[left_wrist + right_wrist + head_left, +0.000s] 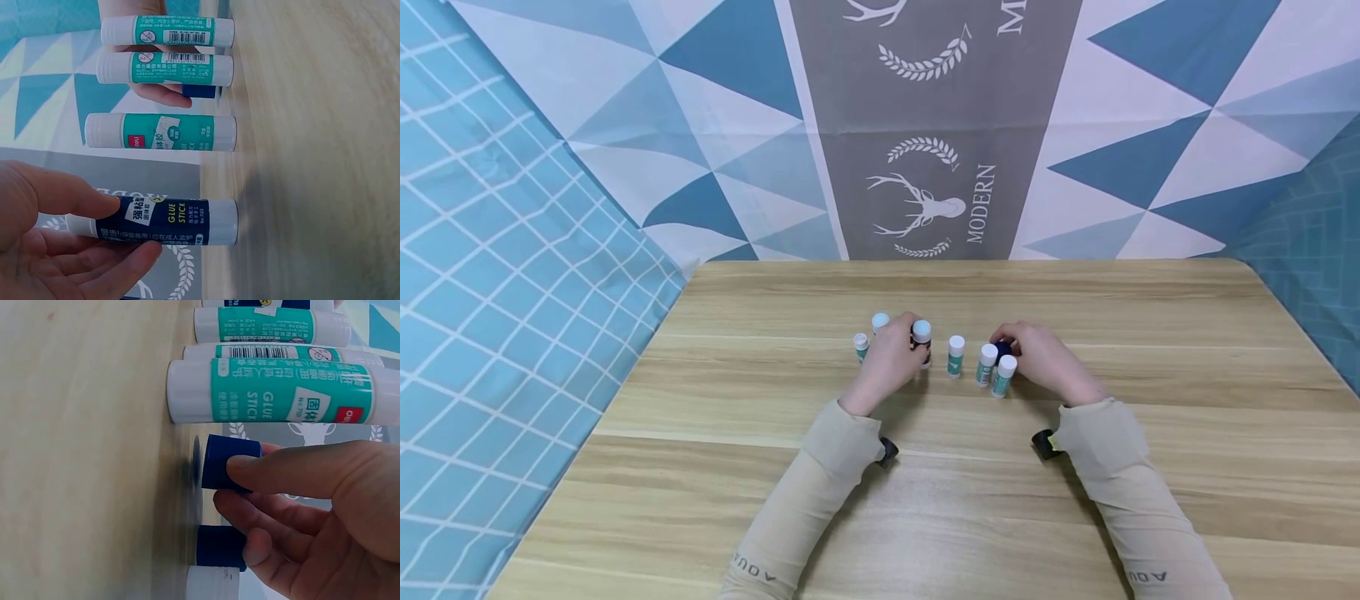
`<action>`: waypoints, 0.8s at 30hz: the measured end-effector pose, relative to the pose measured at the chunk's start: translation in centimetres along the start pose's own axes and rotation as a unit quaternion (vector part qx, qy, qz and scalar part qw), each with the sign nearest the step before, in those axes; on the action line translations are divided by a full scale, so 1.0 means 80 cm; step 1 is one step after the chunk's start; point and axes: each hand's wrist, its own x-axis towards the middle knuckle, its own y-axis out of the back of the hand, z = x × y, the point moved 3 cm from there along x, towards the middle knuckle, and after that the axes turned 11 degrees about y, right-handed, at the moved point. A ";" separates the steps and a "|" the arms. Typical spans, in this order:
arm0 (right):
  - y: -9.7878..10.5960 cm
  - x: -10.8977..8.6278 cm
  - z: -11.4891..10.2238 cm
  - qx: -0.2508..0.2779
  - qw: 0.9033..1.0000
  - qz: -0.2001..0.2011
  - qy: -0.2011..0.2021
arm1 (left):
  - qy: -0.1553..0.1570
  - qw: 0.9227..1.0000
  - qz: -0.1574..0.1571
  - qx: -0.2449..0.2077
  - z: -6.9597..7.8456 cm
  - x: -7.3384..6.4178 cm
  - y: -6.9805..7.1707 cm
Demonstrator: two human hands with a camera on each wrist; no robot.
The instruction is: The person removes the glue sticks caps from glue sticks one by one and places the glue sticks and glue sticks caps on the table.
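Note:
My left hand (891, 354) pinches a navy glue stick (169, 219) with white ends, upright on the table. Thumb and fingers hold it near its cap. Further right, my right hand (1041, 358) pinches a short dark blue cylinder (228, 464) between thumb and fingers, very near the tabletop. Below that in the right wrist view, a second dark blue cylinder (220, 545) and a white one (212, 584) lie close to the curled fingers. Between the hands stand green-and-white glue sticks: a single one (955, 358) and a pair (987, 367) beside the right hand.
Left of my left hand stand two more white-capped sticks, one (861, 346) in front and one (880, 321) partly hidden behind the hand. The wooden table (940, 517) ends at a patterned cloth backdrop (925, 108). Another cloth (497, 275) hangs at the left.

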 end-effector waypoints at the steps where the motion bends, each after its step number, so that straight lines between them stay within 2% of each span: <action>1: 0.000 0.000 0.000 -0.001 1.000 0.000 -0.003 | -0.001 1.000 0.001 -0.001 0.000 0.000 0.000; 16: -0.001 -0.002 0.000 -0.027 1.000 0.005 0.009 | -0.011 1.000 -0.005 -0.016 0.007 -0.001 0.013; 24: 0.010 -0.005 -0.010 -0.015 1.000 0.005 0.002 | -0.022 1.000 -0.008 -0.013 0.010 -0.004 0.019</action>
